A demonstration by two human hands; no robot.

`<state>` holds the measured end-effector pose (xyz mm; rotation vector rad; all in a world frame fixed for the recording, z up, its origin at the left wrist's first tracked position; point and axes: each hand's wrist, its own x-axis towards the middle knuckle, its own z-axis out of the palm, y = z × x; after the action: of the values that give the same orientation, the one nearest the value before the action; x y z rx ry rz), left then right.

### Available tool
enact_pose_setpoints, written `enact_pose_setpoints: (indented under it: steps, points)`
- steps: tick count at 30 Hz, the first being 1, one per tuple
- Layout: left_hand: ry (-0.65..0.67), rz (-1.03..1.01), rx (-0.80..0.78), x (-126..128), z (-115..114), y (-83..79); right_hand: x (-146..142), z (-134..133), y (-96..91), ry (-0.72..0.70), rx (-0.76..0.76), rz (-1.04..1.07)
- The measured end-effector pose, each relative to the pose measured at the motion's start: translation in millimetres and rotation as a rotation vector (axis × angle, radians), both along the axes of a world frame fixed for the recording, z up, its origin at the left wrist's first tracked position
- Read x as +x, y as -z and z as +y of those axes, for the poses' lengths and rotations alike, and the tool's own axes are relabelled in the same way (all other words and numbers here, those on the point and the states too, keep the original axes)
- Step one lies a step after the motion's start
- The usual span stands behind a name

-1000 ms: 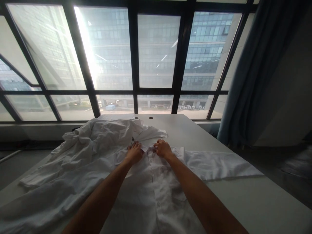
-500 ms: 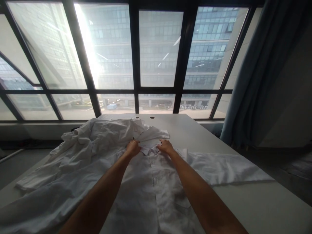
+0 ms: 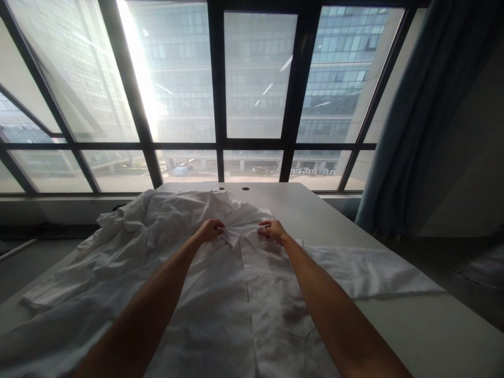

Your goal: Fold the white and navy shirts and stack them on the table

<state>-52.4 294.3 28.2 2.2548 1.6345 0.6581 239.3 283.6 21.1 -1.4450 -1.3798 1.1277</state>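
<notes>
A white button-up shirt (image 3: 244,304) lies front up on the white table (image 3: 413,325), its collar (image 3: 241,233) pointing away from me. My left hand (image 3: 209,230) is closed on the left side of the collar. My right hand (image 3: 271,230) pinches the right side of the collar. Between the two hands the collar is pulled taut. One sleeve (image 3: 366,275) stretches flat to the right.
A heap of crumpled white garments (image 3: 157,220) lies at the back left of the table. Beyond the table's far edge is a large window with dark frames (image 3: 216,105). A grey-blue curtain (image 3: 409,131) hangs at the right.
Both hands have moved apart and slightly away from me along the collar, which now lies spread and straightened. The shirt front lies smoother.
</notes>
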Motion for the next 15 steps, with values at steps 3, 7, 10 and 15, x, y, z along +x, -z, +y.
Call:
enact_pose_setpoints:
  steps: [3, 7, 10, 15]
  points:
    - [-0.033, 0.038, 0.028, 12, -6, -4.5, -5, -2, -1.4, 0.072, 0.095, -0.297]
    - [-0.110, 0.122, 0.107, 34, -29, -1.3, -17, -15, -4.1, 0.106, 0.256, -0.811]
    - [-0.034, 0.301, 0.167, 47, -54, 10.3, -23, -28, -1.3, -0.007, 0.348, -1.010]
    - [0.092, 0.471, -0.008, 48, -79, 27.7, -19, -39, 13.5, -0.291, 0.149, -1.080]
